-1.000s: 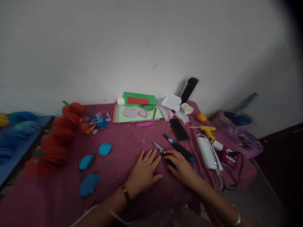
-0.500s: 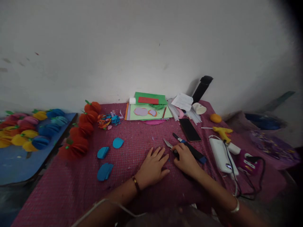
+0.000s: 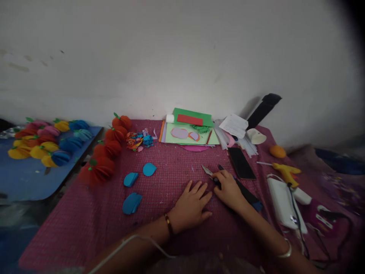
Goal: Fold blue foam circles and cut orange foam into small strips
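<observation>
My left hand [image 3: 191, 207] lies flat on the checked cloth, palm down with its fingers spread, holding nothing. To its right, my right hand [image 3: 229, 191] has its fingers curled over the dark handles of a pair of scissors [image 3: 207, 170]. The metal blades point away to the upper left, and the handles are partly hidden under the fingers. Left of my left hand lie blue paper cutouts: a round one [image 3: 149, 169], a folded-looking one [image 3: 130, 179] and a layered one [image 3: 132, 203]. A dark blue and black long item [image 3: 248, 194] runs just beside my right hand.
A phone [image 3: 241, 163], yellow glue gun [image 3: 286, 172], white power bank [image 3: 285, 201] and cables are on the right. Coloured paper sheets [image 3: 168, 133] lie by the wall, with paper scraps [image 3: 139, 140] nearby. Red paper pumpkins [image 3: 99, 169] line the left edge; more sit on a blue table [image 3: 17, 179].
The view has turned slightly left, so everything appears shifted to the right. My left hand stays flat on the cloth and my right hand stays on the scissors.
</observation>
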A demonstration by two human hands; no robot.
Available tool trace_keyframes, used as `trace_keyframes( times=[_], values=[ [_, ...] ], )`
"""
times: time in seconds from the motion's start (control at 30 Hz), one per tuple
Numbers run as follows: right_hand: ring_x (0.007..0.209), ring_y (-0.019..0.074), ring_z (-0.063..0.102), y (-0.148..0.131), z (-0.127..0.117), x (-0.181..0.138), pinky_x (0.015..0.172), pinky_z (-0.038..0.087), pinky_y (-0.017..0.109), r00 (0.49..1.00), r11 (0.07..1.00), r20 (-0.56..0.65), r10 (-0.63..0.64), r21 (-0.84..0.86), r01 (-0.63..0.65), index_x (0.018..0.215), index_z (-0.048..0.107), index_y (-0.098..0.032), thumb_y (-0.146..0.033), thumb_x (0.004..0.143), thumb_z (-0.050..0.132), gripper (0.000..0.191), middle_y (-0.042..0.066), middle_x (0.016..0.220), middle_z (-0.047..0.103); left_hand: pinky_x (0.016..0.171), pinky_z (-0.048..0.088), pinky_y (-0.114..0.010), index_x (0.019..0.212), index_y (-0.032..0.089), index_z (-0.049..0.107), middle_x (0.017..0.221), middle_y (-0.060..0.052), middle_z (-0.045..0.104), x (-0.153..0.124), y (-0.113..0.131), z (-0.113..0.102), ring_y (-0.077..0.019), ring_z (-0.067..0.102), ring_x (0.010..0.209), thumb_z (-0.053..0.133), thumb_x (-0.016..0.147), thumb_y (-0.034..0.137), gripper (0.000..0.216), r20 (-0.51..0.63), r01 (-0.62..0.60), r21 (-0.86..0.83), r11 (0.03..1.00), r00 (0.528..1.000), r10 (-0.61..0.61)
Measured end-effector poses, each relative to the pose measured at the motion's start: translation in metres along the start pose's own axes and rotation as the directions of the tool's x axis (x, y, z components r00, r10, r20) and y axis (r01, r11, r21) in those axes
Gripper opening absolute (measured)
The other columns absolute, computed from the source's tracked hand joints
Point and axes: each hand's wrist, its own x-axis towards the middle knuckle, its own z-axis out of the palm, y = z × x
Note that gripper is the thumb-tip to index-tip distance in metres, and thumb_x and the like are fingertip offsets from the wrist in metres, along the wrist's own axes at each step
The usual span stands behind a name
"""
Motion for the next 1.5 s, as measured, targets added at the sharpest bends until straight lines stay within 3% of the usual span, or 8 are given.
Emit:
trace_keyframes(
  times=[0.17,0.27,0.47,0.57,0.7,0.87,1.03,1.5],
  values=[
    [0.091,0.0247,0.056,-0.016,-0.012,-0.003,0.086,0.041,0.041,0.994,0.981,-0.087,-0.059,0.178,0.074,0.089,0.059,-0.02,-0.019,0.087,0.047,0.013,0.009,0.092,0.061,0.113,0.016,-0.053,0.141,0.02,0.038,0.149,-0.012,0.039,0.001,0.001,-0.001,-0.0305,0.028,0.139,0.049,0.088,0.051,0.063,0.001,0.015,-0.026,1.0,1.0,-0.015],
    [0.077,0.0216,0.054,-0.037,-0.019,-0.001,0.073,0.042,0.036,0.996,0.935,-0.009,-0.088,0.345,0.085,0.077,0.052,-0.022,-0.025,0.093,0.041,0.019,0.005,0.077,0.058,0.112,0.02,-0.053,0.137,0.02,0.041,0.144,-0.012,0.044,0.003,0.0,-0.002,-0.0298,0.033,0.135,0.053,0.087,0.046,0.058,-0.027,0.007,-0.073,0.997,1.0,-0.009],
    [0.065,0.0181,0.047,-0.067,-0.003,0.01,0.062,0.037,0.031,0.988,0.822,0.1,-0.121,0.568,0.043,0.07,0.045,-0.023,-0.03,0.094,0.038,0.026,0.001,0.068,0.049,0.081,0.049,-0.034,0.091,0.015,0.063,0.092,-0.009,0.07,0.003,-0.006,-0.008,-0.0196,0.061,0.088,0.041,0.092,0.023,0.023,-0.26,-0.117,-0.213,0.97,0.964,0.06],
    [0.068,0.0175,0.049,-0.068,0.01,0.013,0.064,0.039,0.03,0.986,0.688,0.148,-0.08,0.724,-0.053,0.076,0.049,-0.023,-0.031,0.094,0.038,0.022,0.0,0.071,0.051,0.069,0.05,-0.033,0.077,0.017,0.061,0.074,-0.007,0.067,0.0,-0.008,-0.01,-0.0187,0.059,0.072,0.041,0.09,0.022,0.025,-0.373,-0.116,-0.258,0.959,0.928,0.011],
    [0.074,0.0173,0.052,-0.065,0.017,0.01,0.069,0.042,0.028,0.969,0.483,0.24,-0.054,0.856,-0.185,0.08,0.055,-0.023,-0.032,0.09,0.045,0.017,0.0,0.076,0.054,0.065,0.049,-0.031,0.09,0.017,0.061,0.075,-0.006,0.064,-0.001,-0.013,-0.011,-0.0177,0.058,0.07,0.044,0.089,0.02,0.017,-0.481,-0.061,-0.32,0.945,0.87,-0.106],
    [0.066,0.014,0.046,-0.065,0.017,0.008,0.064,0.04,0.025,0.919,0.22,0.393,0.028,0.894,-0.39,0.073,0.053,-0.021,-0.036,0.085,0.055,0.019,-0.002,0.069,0.048,0.064,0.048,-0.029,0.1,0.016,0.062,0.077,-0.006,0.064,0.002,-0.021,-0.012,-0.017,0.057,0.07,0.046,0.09,0.018,0.019,-0.451,0.042,-0.303,0.952,0.874,-0.182],
    [0.061,0.0122,0.047,-0.067,0.022,0.007,0.063,0.041,0.025,0.889,-0.101,0.458,0.002,0.884,-0.456,0.076,0.055,-0.02,-0.045,0.081,0.064,0.027,-0.002,0.066,0.05,0.066,0.048,-0.029,0.098,0.017,0.065,0.076,-0.005,0.064,0.005,-0.024,-0.012,-0.0163,0.058,0.072,0.05,0.091,0.023,0.017,-0.43,0.103,-0.429,0.897,0.851,-0.303],
    [0.058,0.0096,0.048,-0.065,0.026,0.006,0.06,0.038,0.023,0.888,-0.172,0.46,0.008,0.876,-0.452,0.069,0.055,-0.017,-0.041,0.076,0.073,0.031,-0.003,0.061,0.055,0.061,0.043,-0.024,0.072,0.017,0.063,0.065,0.0,0.059,0.006,-0.015,-0.018,-0.0118,0.054,0.062,0.052,0.086,0.01,0.019,-0.38,0.11,-0.637,0.763,0.816,-0.436]
  ],
)
